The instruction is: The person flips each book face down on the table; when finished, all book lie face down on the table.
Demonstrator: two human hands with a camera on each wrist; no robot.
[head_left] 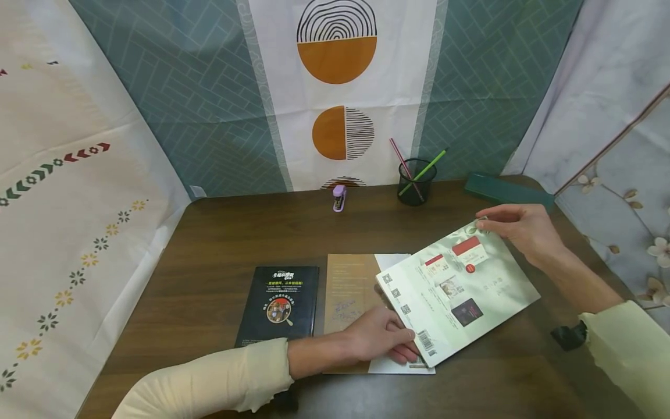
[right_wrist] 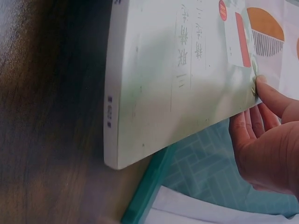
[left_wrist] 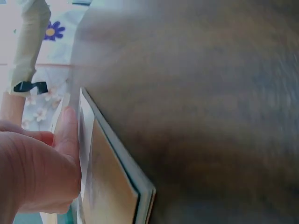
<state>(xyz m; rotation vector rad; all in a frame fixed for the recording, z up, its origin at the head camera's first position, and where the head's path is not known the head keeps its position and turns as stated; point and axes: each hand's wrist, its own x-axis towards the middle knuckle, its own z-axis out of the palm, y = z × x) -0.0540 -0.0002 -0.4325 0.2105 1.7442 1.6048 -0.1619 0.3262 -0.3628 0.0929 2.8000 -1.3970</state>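
Pale-green book (head_left: pixel 460 291), barcode, QR codes

We reach both our arms forward in pale long sleeves. Our left hand (head_left: pixel 379 340) lies low and flat, palm down, with the fingers (head_left: pixel 405 349) stretched out to the right. Our right hand (head_left: pixel 523 228) is lifted higher, wrist bent, thumb and fingertips (right_wrist: pixel 268 91) pinched together. A dark band sits on our right wrist.
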